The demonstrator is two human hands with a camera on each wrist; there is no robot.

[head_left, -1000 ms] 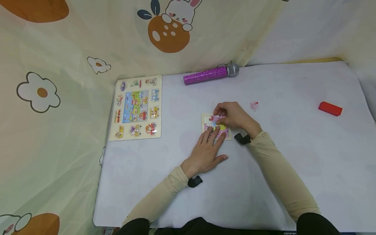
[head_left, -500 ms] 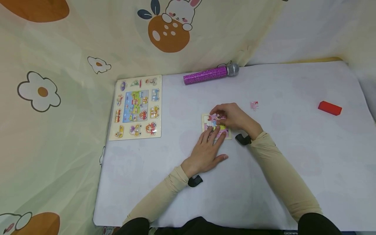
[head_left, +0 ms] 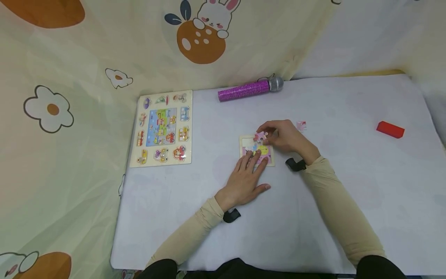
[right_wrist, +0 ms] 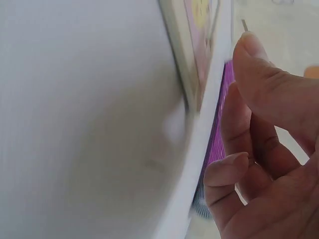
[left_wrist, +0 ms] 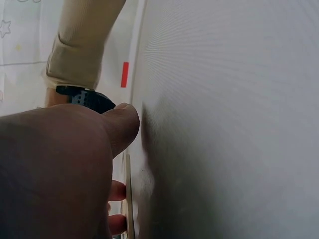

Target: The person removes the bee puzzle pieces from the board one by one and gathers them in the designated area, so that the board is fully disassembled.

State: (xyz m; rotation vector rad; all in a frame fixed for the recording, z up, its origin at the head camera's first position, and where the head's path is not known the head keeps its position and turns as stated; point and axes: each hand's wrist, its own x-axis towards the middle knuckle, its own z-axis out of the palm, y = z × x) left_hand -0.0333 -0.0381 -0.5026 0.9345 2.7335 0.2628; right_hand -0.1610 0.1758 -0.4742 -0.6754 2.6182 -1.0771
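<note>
Between thumb and fingers, my right hand (head_left: 285, 137) pinches a pink jigsaw piece (head_left: 259, 136) at the top of a small picture jigsaw board (head_left: 246, 142). A pale gap shows in the board's upper left; pink, yellow and blue pieces lie lower down. My left hand (head_left: 243, 185) is spread with straight fingers, their tips resting on the board's lower part and hiding some of it. In the right wrist view, the jigsaw piece (right_wrist: 244, 25) appears only as a thin edge at the thumb tip. Another pink jigsaw piece (head_left: 301, 126) lies on the table beyond the right hand.
A larger vehicle puzzle board (head_left: 161, 153) lies at the left of the white table (head_left: 195, 240). A purple glitter microphone (head_left: 244, 91) lies along the back edge. To the far right sits a red block (head_left: 390, 129). Printed cloth (head_left: 87, 170) hangs behind and at left.
The right hand has drawn the pink piece from the board's upper left towards the right, uncovering the pale gap. The left hand has stayed in place.
</note>
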